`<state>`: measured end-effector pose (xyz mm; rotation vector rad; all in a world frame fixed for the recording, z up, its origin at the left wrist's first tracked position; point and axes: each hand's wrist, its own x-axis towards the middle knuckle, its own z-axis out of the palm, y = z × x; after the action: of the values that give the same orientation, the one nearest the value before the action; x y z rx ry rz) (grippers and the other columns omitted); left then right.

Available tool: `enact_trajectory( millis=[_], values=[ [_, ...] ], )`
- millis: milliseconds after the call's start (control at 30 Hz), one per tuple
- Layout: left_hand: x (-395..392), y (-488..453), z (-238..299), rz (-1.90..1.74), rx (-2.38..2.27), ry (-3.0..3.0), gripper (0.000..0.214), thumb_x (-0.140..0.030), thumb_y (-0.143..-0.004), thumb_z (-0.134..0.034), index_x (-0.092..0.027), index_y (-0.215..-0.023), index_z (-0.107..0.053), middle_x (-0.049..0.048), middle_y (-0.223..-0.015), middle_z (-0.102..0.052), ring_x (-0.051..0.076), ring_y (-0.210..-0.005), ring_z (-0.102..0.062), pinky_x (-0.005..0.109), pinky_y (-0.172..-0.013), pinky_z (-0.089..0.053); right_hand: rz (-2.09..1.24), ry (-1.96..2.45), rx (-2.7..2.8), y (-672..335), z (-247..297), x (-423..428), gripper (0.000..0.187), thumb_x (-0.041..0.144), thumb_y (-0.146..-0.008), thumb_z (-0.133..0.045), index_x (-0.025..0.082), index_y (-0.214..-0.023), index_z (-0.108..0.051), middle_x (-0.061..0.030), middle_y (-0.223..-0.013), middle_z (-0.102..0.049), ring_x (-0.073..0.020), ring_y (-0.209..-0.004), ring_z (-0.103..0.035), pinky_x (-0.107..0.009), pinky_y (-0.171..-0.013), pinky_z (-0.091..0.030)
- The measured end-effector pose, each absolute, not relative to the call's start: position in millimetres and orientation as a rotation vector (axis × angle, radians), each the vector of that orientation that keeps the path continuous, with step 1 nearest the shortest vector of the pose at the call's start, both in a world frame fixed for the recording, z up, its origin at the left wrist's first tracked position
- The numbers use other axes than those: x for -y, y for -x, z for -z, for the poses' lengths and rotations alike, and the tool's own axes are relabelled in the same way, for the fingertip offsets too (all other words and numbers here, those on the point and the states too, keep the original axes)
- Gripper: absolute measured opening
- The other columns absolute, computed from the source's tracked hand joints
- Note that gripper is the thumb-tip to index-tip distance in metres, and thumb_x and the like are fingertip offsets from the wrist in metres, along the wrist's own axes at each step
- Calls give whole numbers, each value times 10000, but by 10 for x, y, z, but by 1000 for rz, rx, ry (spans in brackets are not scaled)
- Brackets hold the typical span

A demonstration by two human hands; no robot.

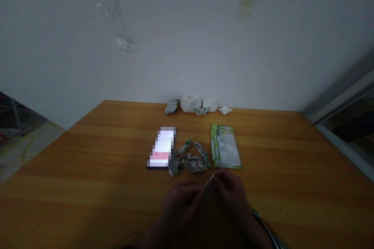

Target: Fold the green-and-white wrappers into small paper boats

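Note:
Close to me at the table's near side, my left hand [182,200] and my right hand [229,188] meet over a small folded piece of paper [209,182]. Both hands are closed, pinching it between fingers and thumbs; only its pale upper edge shows, the rest is hidden. Just beyond my hands lie several folded pieces of printed paper [197,164], pointed at their ends. To their right is a stack of green and white printed leaflets [226,147]. On their left, a phone [162,148] lies with its screen lit and blurred out.
Along the back of the wooden table [271,140], against the pale wall [187,54], stand white folded paper shapes [191,103], a printed paper shape [172,106] and a small white paper boat [225,110]. Clear tape [111,7] hangs on the wall.

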<state>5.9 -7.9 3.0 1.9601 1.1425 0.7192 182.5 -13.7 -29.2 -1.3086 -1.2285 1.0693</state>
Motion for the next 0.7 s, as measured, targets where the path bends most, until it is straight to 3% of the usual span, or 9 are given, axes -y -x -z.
enact_trajectory(
  millis=[267, 467, 700],
  values=[
    [117, -55, 42, -580, -1274, -2110, 317, -306, -894, -523, -173, -708, -742, 59, -627, -743, 180, -537, -659, 227, -524, -429, -1014, 1095, 1371, -1800, 242, 103, 188, 310, -798, -643, 171, -671, -645, -39, -755, -588, -176, -721, -570, -261, -653, -473],
    [135, -80, 59, -542, -1086, -1862, 272, -238, -923, -468, -168, -904, -730, 51, -808, -760, 178, -684, -676, 214, -622, -444, -1160, 1214, 1146, -1789, 341, 86, 278, 386, -799, -632, 164, -633, -605, 15, -583, -536, -129, -547, -500, -223, -528, -415],
    [111, -116, 81, -605, -981, -1460, 433, -468, -904, -478, -125, -814, -727, 40, -725, -701, 181, -693, -606, 234, -659, -459, -1270, 1215, 1110, -1828, 364, 55, 343, 467, -748, -673, 151, -626, -622, 16, -558, -552, -117, -515, -496, -211, -499, -413]
  ],
)
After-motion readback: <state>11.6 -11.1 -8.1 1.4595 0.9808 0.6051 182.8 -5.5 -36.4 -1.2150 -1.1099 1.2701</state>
